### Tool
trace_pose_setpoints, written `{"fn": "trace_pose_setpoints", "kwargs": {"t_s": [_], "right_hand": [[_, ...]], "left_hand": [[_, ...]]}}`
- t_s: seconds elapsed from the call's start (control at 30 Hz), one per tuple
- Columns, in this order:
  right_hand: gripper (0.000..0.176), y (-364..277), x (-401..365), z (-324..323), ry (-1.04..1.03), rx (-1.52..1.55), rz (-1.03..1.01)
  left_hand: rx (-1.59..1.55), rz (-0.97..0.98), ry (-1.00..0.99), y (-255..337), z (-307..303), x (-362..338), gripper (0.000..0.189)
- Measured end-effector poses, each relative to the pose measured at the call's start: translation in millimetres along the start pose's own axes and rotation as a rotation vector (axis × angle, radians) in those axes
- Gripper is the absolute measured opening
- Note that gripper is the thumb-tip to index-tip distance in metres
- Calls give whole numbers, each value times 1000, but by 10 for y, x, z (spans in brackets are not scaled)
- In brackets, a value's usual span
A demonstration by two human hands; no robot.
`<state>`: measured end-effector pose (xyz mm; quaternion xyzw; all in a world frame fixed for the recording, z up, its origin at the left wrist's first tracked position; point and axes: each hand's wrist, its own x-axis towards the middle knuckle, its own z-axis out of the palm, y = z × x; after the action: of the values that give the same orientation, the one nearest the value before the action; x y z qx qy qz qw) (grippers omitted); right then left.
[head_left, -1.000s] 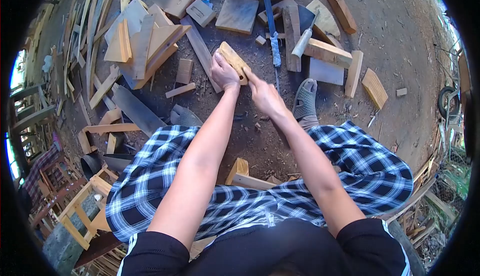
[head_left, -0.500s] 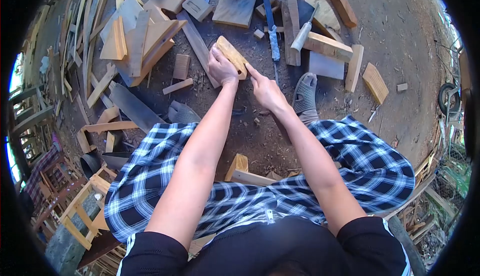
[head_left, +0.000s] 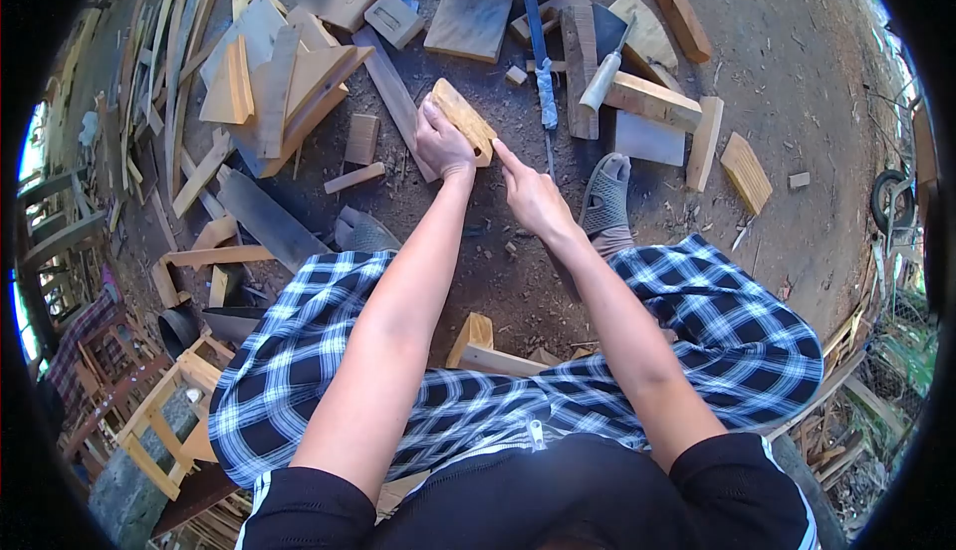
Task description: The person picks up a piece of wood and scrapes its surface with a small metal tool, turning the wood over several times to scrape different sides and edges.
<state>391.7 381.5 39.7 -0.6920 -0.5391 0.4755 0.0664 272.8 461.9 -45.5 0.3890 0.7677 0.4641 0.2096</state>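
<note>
A pale yellow wooden block (head_left: 463,120) with a dark hole near its lower end is tilted above the ground. My left hand (head_left: 442,142) is closed round its left side. At the block's lower right end, the index finger of my right hand (head_left: 536,197) is stretched out to its edge, while the other fingers are curled. A dark, narrow shape (head_left: 564,273) shows along the right forearm; whether the hand grips it is unclear. Just right of the block, a blue strip with a wrapped handle (head_left: 546,92) lies beside a pale-handled tool (head_left: 600,80).
Wood offcuts (head_left: 289,92) pile up at the upper left, near long slats (head_left: 179,52). A square board (head_left: 468,24) lies ahead, and beams (head_left: 652,100) lie to the right. My sandalled feet (head_left: 605,197) flank the work. Wooden frames (head_left: 149,431) stand lower left.
My right hand has shifted slightly down, its index finger now more clearly stretched out. The block, still in my left hand, sits slightly lower in view.
</note>
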Motion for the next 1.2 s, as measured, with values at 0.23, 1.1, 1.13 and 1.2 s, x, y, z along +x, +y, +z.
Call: {"fn": "trace_pose_setpoints", "kwargs": {"t_s": [0.23,1.1,1.13,1.2], "right_hand": [[48,63,154,58,11,91,29],[52,-111,-224,160,-16,444,63],[52,-127,-204,138,-32,446,111],[52,-177,-272,114,-32,462,99]], "left_hand": [[-35,21,5,45,-19,-5,43],[61,-51,-31,76,-66,-43,40],[31,-43,-31,70,-60,-43,40],[-5,-31,-21,92,-39,-13,39]]}}
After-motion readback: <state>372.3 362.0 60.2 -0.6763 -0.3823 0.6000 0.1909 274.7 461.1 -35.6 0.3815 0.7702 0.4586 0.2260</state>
